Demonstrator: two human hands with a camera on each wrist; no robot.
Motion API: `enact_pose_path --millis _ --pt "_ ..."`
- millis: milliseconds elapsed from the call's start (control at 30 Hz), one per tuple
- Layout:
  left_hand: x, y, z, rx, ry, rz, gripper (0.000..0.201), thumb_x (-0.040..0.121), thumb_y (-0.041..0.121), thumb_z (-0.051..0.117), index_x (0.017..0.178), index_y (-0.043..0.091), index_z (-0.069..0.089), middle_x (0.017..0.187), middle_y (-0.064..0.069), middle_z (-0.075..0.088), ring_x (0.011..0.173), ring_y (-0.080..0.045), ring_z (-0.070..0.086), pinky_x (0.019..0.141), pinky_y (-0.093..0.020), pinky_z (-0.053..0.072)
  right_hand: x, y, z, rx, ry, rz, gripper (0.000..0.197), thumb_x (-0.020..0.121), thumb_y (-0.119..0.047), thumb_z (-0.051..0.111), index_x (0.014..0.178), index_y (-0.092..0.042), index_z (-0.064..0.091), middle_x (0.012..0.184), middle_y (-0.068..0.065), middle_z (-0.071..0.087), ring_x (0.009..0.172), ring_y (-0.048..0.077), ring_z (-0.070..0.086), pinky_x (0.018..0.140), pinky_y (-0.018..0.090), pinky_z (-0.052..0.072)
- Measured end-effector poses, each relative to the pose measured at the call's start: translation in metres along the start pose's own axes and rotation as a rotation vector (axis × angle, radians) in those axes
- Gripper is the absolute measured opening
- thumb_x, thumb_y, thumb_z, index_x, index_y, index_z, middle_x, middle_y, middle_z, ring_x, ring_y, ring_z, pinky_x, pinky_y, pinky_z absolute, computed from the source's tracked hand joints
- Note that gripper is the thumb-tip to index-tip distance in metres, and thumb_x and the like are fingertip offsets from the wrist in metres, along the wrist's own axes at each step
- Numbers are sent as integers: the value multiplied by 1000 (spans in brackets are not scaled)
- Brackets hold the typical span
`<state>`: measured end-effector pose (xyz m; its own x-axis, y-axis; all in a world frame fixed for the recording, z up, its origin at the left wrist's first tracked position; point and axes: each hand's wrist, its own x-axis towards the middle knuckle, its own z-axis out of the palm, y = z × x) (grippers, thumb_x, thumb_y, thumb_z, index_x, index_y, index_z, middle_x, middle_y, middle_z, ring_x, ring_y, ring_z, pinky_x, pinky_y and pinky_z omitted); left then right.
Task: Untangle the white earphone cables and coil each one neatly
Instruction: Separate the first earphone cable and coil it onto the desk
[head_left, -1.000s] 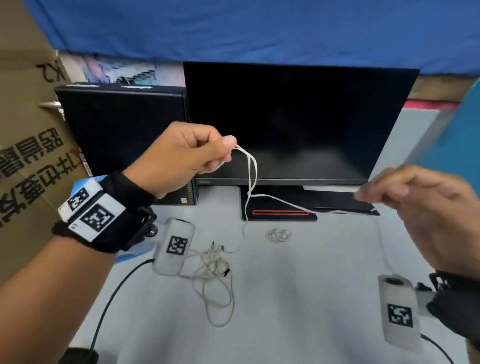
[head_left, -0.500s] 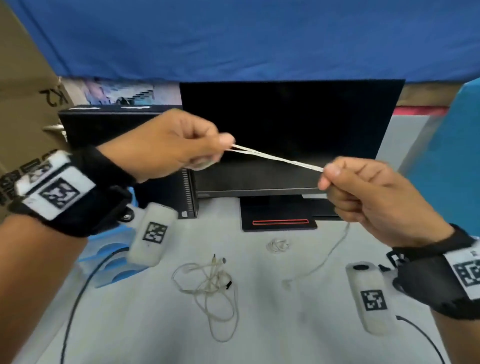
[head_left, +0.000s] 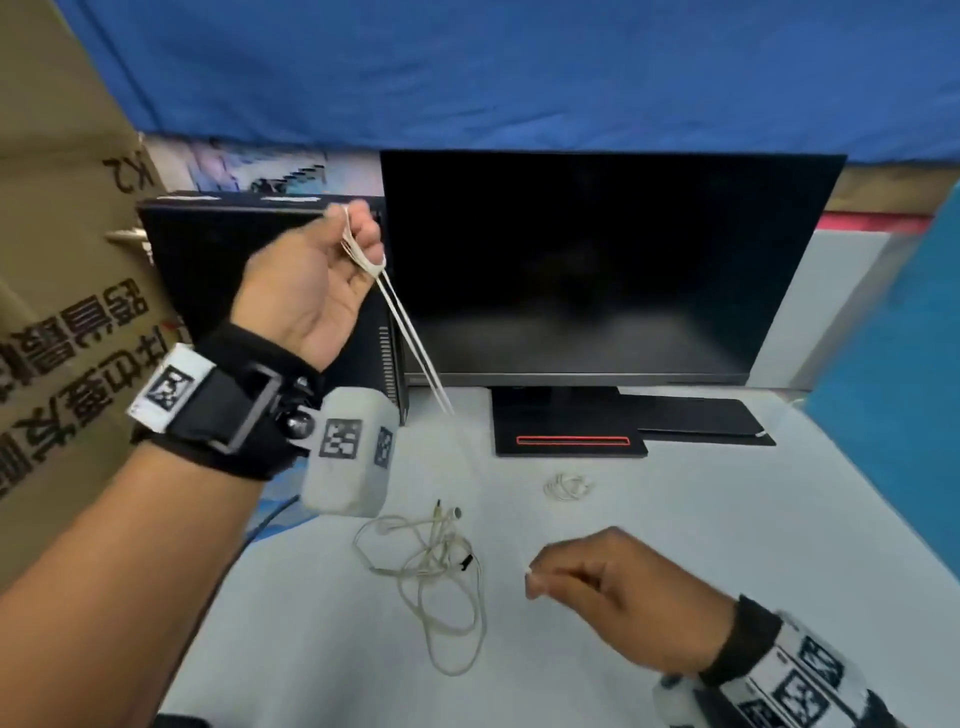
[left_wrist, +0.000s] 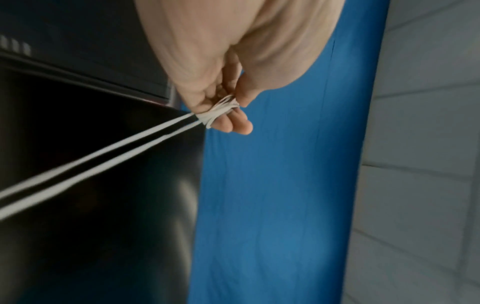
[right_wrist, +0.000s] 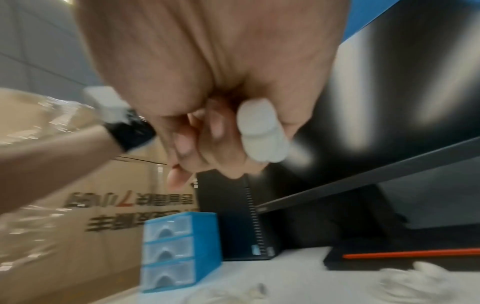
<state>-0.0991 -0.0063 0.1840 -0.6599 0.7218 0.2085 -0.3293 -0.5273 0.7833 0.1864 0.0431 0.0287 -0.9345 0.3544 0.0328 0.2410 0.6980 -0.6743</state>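
Observation:
My left hand (head_left: 358, 244) is raised in front of the dark monitor, palm toward me, with a white earphone cable (head_left: 410, 332) wound in several turns round its fingers (left_wrist: 233, 123). Two taut strands of that cable (left_wrist: 103, 156) run down and to the right, then fade against the pale table. Low over the table, my right hand (head_left: 535, 577) is curled and pinches a white end piece (right_wrist: 262, 133) of the cable. A second, tangled earphone (head_left: 431, 561) lies loose on the table between my hands. A small coiled earphone (head_left: 566, 486) lies near the monitor foot.
The black monitor (head_left: 597, 260) stands at the back on its stand (head_left: 566, 421), with a black computer case (head_left: 208, 249) to its left. Cardboard boxes (head_left: 57, 260) fill the left side. A small blue drawer unit (right_wrist: 179, 251) stands by the case. Blue cloth hangs behind.
My right hand has dropped from level with the left hand to just above the table, pulling the cable down. My left hand has turned palm-up, with more cable wound on its fingers.

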Motion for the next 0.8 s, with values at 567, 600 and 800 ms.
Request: enact_pose_path --millis 567,600,800 --pt "-130 -98 -33 515 -568 -188 30 92 25 57 77 4 72 66 4 63 70 -19 46 65 -22 43 46 28 -120 93 929 32 27 96 -7 55 78 -25 66 56 -18 53 53 -1 46 58 22 36" --pt "-131 -91 -30 366 -530 -225 27 91 25 62 75 6 72 64 5 61 76 -20 46 65 -19 45 52 43 -102 31 824 78 28 94 -1 55 78 -21 67 59 -20 57 57 -4 52 63 23 38" --pt "-97 -83 -46 242 -157 -11 24 96 14 49 100 7 71 82 2 71 72 -11 67 72 -20 55 29 -3 31 -39 -53 -37 19 99 -14 50 90 -16 66 69 -19 57 68 -5 55 72 15 43"
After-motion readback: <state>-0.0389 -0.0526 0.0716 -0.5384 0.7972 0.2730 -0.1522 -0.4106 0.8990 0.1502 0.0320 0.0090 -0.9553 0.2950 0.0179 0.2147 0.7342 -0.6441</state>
